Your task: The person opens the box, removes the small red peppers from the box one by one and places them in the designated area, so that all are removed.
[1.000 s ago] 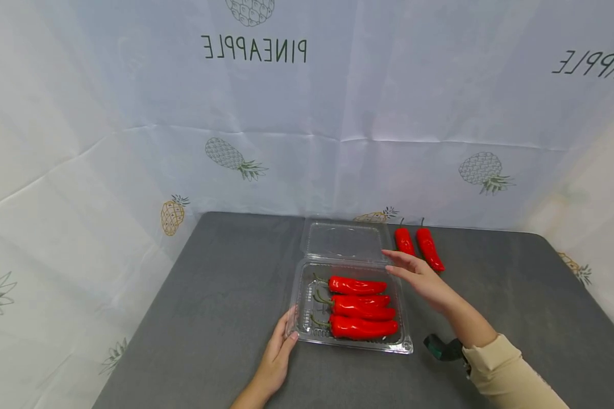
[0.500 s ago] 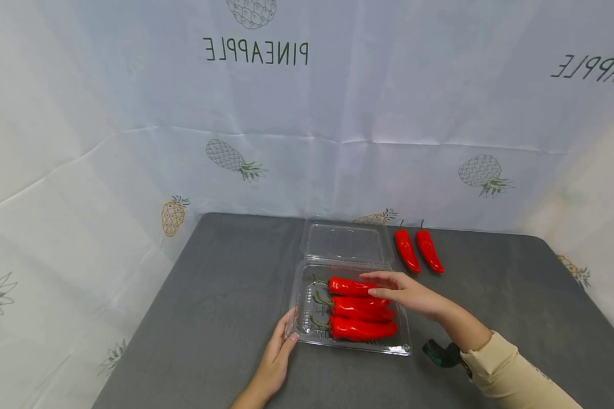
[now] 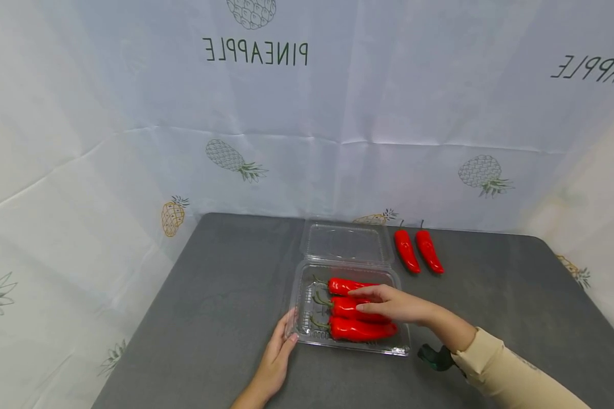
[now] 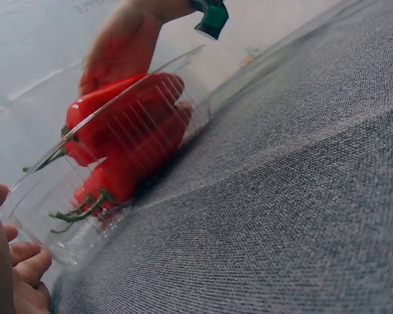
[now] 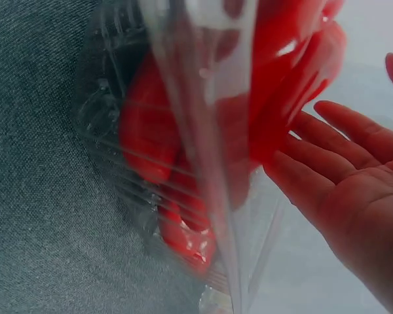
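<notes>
A clear plastic clamshell box (image 3: 348,346) stands on the grey cloth with its lid (image 3: 345,241) folded back behind it. Several red peppers (image 3: 358,329) with green stems lie crosswise in its base, stacked in the left wrist view. My left hand (image 3: 276,355) grips the box's left side, thumb at the front corner. Over the peppers, my right hand (image 3: 396,305) reaches in from the right and covers part of the middle pepper (image 3: 341,307) and the rear pepper (image 3: 341,286). In the right wrist view its fingers (image 5: 314,154) are loosely extended, fingertips right at the peppers.
Two more red peppers, a left one (image 3: 406,251) and a right one (image 3: 429,251), lie on the grey table (image 3: 491,295) right of the lid. A white curtain (image 3: 337,102) with pineapple prints hangs behind. A dark green strap (image 3: 434,358) is on the right wrist.
My right hand has come from beside the loose peppers, over the box's right side, forward and left onto the peppers inside. My left hand has stayed on the box.
</notes>
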### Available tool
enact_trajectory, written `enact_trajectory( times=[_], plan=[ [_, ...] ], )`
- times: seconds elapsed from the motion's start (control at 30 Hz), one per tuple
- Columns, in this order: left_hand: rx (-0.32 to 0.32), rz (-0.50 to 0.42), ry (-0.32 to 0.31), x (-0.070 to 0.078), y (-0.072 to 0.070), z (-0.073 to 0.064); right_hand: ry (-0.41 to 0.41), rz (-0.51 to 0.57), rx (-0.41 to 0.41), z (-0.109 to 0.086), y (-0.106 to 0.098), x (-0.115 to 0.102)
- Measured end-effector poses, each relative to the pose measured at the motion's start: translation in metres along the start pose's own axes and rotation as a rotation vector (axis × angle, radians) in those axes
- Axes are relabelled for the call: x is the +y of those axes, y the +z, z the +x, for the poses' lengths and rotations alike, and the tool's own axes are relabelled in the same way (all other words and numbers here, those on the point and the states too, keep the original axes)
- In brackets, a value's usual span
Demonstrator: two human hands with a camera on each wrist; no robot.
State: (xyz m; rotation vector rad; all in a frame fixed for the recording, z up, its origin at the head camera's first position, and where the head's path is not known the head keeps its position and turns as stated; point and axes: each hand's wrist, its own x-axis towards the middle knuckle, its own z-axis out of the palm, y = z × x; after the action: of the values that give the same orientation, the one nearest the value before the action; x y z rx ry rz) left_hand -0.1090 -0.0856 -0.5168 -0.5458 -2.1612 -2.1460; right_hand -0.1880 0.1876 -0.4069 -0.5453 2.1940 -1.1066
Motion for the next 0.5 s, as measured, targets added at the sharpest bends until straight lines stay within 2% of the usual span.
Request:
enact_trajectory(
  times=[0.27,0.37,0.5],
  plan=[
    [-0.001,-0.008,-0.032,0.0004,-0.0002,-0.0006,0.018,-0.113,-0.015,0.0071,0.0045,-0.0037],
    [-0.002,0.004,-0.021,-0.0002,-0.0005,-0.0002,0.000,-0.170,-0.001,0.0078,0.0053,-0.0043],
    [0.005,0.001,-0.053,0.0004,-0.0007,0.0001,-0.046,-0.259,0.024,0.0084,0.0060,-0.0039]
  ],
)
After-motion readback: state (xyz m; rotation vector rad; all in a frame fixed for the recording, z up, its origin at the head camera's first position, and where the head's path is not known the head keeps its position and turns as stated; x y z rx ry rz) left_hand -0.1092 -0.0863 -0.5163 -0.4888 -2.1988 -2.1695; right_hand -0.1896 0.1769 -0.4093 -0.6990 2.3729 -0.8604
